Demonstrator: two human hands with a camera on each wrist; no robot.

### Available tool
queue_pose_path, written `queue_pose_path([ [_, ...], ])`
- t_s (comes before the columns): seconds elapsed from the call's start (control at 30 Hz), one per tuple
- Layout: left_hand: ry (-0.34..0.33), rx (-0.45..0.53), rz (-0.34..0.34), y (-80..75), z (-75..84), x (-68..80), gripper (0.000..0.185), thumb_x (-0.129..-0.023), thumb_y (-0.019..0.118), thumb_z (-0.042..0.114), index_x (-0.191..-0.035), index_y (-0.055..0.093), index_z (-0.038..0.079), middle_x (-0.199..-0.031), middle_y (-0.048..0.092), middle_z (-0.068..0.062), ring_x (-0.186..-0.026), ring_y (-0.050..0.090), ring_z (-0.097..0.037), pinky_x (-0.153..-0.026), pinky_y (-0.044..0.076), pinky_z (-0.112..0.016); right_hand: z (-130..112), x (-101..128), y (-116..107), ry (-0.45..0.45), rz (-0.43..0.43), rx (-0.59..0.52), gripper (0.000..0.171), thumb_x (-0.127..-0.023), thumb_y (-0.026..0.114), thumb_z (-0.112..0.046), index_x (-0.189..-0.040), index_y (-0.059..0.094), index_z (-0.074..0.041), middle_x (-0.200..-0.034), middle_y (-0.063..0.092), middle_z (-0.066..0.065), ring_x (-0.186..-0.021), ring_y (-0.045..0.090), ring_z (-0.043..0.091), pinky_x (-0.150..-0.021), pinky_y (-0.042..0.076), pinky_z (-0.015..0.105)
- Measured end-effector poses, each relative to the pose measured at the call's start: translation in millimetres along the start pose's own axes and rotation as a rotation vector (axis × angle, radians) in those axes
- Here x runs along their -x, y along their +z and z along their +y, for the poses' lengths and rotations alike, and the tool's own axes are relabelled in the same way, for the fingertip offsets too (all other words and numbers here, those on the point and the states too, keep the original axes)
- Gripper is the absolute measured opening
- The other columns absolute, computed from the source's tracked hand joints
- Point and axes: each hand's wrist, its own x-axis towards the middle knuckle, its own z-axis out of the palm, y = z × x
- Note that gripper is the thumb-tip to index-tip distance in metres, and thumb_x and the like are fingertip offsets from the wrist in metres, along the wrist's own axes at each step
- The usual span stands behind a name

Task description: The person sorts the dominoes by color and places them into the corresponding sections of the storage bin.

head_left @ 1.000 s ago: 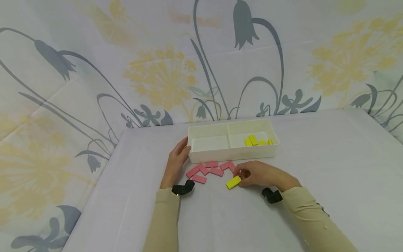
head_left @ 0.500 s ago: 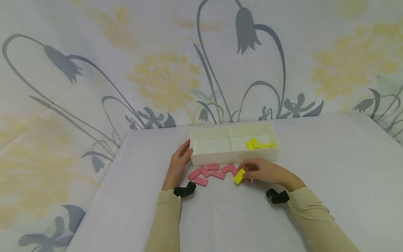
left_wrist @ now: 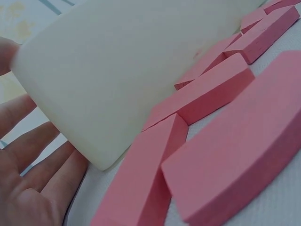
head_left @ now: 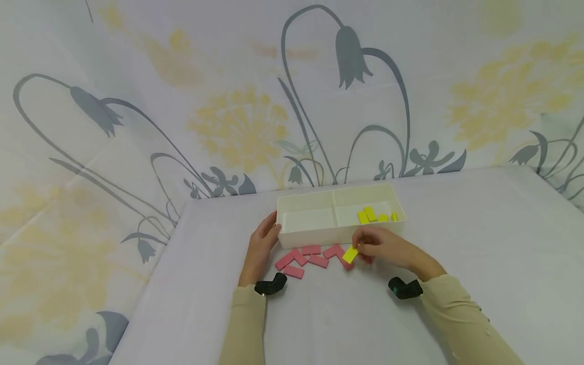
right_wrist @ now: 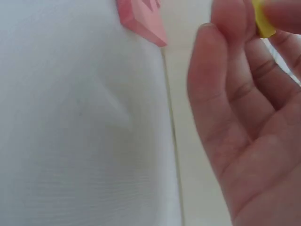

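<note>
My left hand (head_left: 263, 244) holds the left end of a white two-compartment box (head_left: 315, 239), its thumb near the front corner. In the left wrist view its fingers (left_wrist: 49, 162) lie along the end wall, some tips hidden. My right hand (head_left: 388, 248) pinches a flat yellow rectangular block (head_left: 350, 254) just in front of the box, above a pink block (head_left: 345, 263). Only a bit of that yellow block (right_wrist: 264, 23) shows between the fingers in the right wrist view. Several yellow blocks (head_left: 370, 214) lie in the right compartment; the left one shows a bare floor.
Several pink blocks (head_left: 318, 261) lie loosely in front of the box, some touching each other. White cloth (head_left: 328, 319) covers the table, and a flower-patterned cloth (head_left: 246, 126) hangs behind it. Each wrist carries a small black device (head_left: 271, 285).
My right hand has raised and turned the yellow block, bringing it slightly right and nearer the box. My left hand stays at the box's end. The head view has shifted a little.
</note>
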Motion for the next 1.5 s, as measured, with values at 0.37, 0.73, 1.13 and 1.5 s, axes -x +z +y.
queue_pose_path([
  [0.37,0.022,0.012,-0.007,0.0,-2.5,1.4,0.049,-0.089,0.051,0.039,-0.134,0.041,0.022,-0.135,0.042,0.001,-0.119,0.041,-0.013,-0.096,0.036,-0.037,-4.4,5.5,-6.2,-0.026,0.14,0.049,0.015,-0.091,0.052,-0.023,-0.098,0.054,-0.01,-0.085,0.06,0.016,-0.073,0.055,0.031,-0.065,0.048,0.035],
  [0.73,-0.004,0.014,-0.007,-2.5,-1.8,0.1,0.043,-0.091,0.049,0.032,-0.133,0.042,0.024,-0.135,0.041,0.003,-0.121,0.04,-0.015,-0.096,0.035,-0.038,-4.6,6.6,-5.6,0.019,0.395,0.046,0.026,-0.088,0.056,-0.03,-0.105,0.054,-0.011,-0.091,0.06,0.009,-0.075,0.057,0.031,-0.061,0.049,0.03],
  [1.13,-0.028,0.046,-0.053,1.9,23.6,12.3,0.054,-0.09,0.05,0.035,-0.137,0.036,0.013,-0.138,0.036,-0.008,-0.123,0.038,-0.02,-0.098,0.033,-0.038,-13.4,14.5,-8.2,0.121,0.563,-0.016,0.03,-0.088,0.056,-0.029,-0.11,0.052,-0.01,-0.106,0.054,0.01,-0.065,0.059,0.034,-0.049,0.045,0.032],
  [1.5,-0.017,0.029,-0.016,0.2,0.9,2.2,0.044,-0.092,0.049,0.029,-0.135,0.04,0.021,-0.136,0.04,0.0,-0.122,0.039,-0.015,-0.097,0.034,-0.039,1.7,12.6,-10.2,0.165,0.644,0.014,0.033,-0.088,0.054,-0.033,-0.113,0.051,-0.01,-0.108,0.053,0.01,-0.065,0.062,0.03,-0.047,0.046,0.033],
])
